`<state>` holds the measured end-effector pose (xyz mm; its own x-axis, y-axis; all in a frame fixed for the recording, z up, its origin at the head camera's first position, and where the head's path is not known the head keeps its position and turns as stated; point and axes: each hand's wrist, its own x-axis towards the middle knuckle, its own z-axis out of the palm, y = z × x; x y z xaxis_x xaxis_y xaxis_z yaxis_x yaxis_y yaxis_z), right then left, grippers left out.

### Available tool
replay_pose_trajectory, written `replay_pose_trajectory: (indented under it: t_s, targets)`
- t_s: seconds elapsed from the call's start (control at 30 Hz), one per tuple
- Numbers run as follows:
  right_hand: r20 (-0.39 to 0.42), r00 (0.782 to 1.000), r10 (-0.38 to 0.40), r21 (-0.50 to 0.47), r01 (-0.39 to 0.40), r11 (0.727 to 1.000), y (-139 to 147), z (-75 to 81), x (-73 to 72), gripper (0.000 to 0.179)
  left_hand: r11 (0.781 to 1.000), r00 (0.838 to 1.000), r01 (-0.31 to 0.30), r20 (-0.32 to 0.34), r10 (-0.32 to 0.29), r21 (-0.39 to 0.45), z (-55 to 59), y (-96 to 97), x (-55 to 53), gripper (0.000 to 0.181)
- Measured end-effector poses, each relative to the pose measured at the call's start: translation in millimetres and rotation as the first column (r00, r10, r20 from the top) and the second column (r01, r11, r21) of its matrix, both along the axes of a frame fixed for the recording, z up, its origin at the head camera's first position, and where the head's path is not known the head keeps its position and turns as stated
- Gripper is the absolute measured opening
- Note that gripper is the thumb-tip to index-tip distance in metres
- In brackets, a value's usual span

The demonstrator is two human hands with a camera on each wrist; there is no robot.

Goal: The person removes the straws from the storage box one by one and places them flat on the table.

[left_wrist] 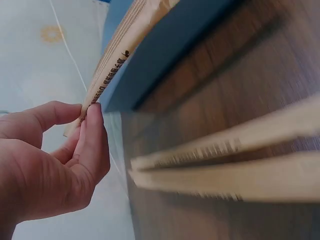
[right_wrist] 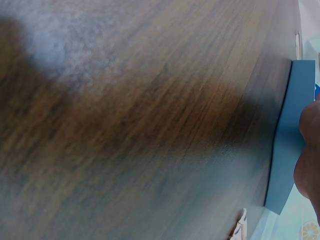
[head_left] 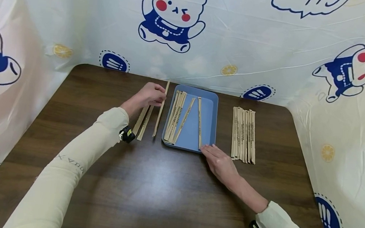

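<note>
My left hand (head_left: 151, 94) pinches a paper-wrapped pair of chopsticks (head_left: 160, 117) between thumb and fingertips, near its far end. It is held up beside the left wall of the blue tray (head_left: 209, 120). Under that wrist, two more wrapped pairs (head_left: 143, 127) lie on the table; they look blurred in the left wrist view. My right hand (head_left: 220, 164) touches the tray's near right corner with its fingers extended, by the end of a single wrapped pair (head_left: 199, 122). Several other wrapped pairs (head_left: 175, 115) lie along the tray's left side, one slanted.
Right of the tray, a row of several wrapped pairs (head_left: 244, 135) lies on the dark wooden table (head_left: 149, 198). A printed cloth (head_left: 241, 36) with cartoon bears hangs close behind the table and along its sides.
</note>
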<state>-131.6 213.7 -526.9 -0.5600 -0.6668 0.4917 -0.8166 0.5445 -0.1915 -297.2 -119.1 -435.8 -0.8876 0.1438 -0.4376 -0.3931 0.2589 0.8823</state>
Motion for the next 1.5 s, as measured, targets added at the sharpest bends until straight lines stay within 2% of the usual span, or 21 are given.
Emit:
replay_pose_trajectory:
  t_s: [0.13,0.27,0.4,0.73,0.97,1.13,1.37,1.5]
  targets:
    - [-0.002,1.0,0.003,-0.003,-0.003,1.0,-1,0.2,-0.2,0.04,0.996,1.0,-0.009,-0.027,0.007,-0.085,-8.3,-16.4,2.0,0.043]
    - [0.005,1.0,0.001,0.002,-0.001,1.0,-1,1.5,0.4,0.04,0.98,0.998,-0.005,-0.066,-0.009,-0.198,-16.7,-29.4,5.6,0.042]
    - [0.008,1.0,-0.007,0.009,0.007,1.0,-2,2.3,0.9,0.04,0.962,0.995,-0.005,-0.1,-0.024,-0.274,-23.4,-38.9,6.0,0.039]
    - [-0.011,1.0,-0.004,-0.004,0.004,1.0,-1,-0.5,0.0,0.041,0.917,0.99,0.015,-0.124,-0.07,-0.399,-36.5,-47.3,3.7,0.037]
    - [0.001,1.0,-0.008,0.006,0.008,1.0,-1,2.4,0.8,0.042,0.901,0.984,0.007,-0.156,-0.083,-0.434,-44.1,-48.9,1.9,0.035]
    - [0.006,1.0,-0.009,0.005,0.009,1.0,-1,2.8,0.9,0.04,0.886,0.979,0.006,-0.18,-0.1,-0.463,-45.6,-49.4,3.1,0.033]
    - [-0.003,1.0,-0.004,-0.001,0.004,1.0,-1,0.4,-0.4,0.039,0.859,0.968,-0.03,-0.228,-0.102,-0.511,-38.4,-48.3,5.5,0.031]
    - [-0.016,1.0,0.0,-0.01,-0.001,1.0,-1,-0.5,-0.8,0.04,0.867,0.963,-0.046,-0.254,-0.095,-0.497,-33.3,-44.7,6.0,0.031]
